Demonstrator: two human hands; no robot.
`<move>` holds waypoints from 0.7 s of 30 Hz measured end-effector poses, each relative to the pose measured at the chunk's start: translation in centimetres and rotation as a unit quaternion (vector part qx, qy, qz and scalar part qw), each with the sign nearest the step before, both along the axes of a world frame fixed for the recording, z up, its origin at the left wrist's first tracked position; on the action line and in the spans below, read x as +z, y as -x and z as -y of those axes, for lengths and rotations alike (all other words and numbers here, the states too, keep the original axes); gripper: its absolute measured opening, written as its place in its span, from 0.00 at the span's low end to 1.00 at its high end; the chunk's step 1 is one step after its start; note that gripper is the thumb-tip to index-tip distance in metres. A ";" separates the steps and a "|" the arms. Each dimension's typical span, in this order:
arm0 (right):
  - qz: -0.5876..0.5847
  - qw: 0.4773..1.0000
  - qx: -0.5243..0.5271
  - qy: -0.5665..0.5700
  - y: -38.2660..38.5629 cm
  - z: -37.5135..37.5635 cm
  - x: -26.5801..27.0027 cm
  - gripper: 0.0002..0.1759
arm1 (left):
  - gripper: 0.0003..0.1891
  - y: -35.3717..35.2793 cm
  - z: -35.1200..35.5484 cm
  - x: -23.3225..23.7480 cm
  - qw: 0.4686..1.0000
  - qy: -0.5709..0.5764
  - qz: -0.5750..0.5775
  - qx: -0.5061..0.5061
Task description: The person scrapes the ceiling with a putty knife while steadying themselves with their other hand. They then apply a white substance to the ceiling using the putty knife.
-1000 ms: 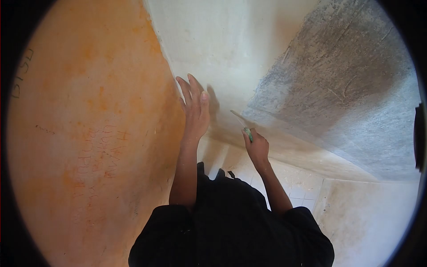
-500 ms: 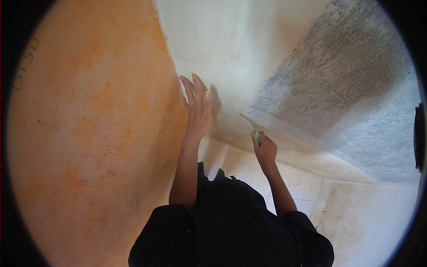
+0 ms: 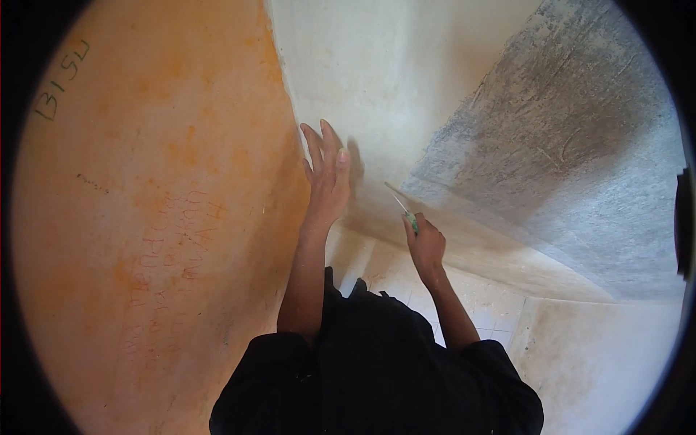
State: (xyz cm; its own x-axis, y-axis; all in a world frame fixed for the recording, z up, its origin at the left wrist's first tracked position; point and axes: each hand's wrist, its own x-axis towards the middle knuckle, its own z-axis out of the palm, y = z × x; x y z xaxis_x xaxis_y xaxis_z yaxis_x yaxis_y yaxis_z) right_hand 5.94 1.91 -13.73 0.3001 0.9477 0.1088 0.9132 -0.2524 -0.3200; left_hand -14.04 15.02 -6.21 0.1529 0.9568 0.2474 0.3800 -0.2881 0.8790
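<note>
My left hand is up at the white wall, fingers stretched out and apart, fingertips close beside the corner with the orange wall. Nothing is in it, and its shadow falls just to its right. Lower and to the right, my right hand is wrapped round the green handle of a slim tool. A thin, pale metal part juts from the handle up and left, its tip at the white wall just left of the rough grey patch. Seen nearly edge-on, this metal part does not show its full shape.
Red and green handwriting marks the orange wall on the left. Pale floor tiles show below, beyond my black shirt. A stained pale wall stands at lower right, and a dark object cuts in at the right edge.
My right hand has shifted slightly left with the green-handled tool, and its tip has moved left along the wall. My left hand keeps its pose near the corner; the view has turned slightly.
</note>
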 end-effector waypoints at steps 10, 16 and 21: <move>0.021 1.000 -0.015 -0.002 -0.3 0.4 0.0 0.19 | 0.40 0.3 -0.1 -0.2 1.000 0.005 0.001 -0.005; 0.016 1.000 -0.018 -0.019 1.6 -0.5 -1.4 0.19 | 0.38 0.4 -0.1 -0.5 1.000 0.003 -0.012 -0.014; -0.026 0.997 -0.046 -0.060 0.2 1.2 -2.0 0.16 | 0.38 0.5 -0.3 -0.3 1.000 0.005 -0.006 -0.010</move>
State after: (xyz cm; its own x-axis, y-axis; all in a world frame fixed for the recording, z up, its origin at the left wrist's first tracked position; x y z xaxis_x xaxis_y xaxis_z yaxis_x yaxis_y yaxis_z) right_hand 5.71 0.70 -15.73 0.3924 0.8972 0.2027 0.8699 -0.2904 -0.3987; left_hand -14.56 15.29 -6.55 0.1751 0.9560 0.2355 0.3841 -0.2866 0.8777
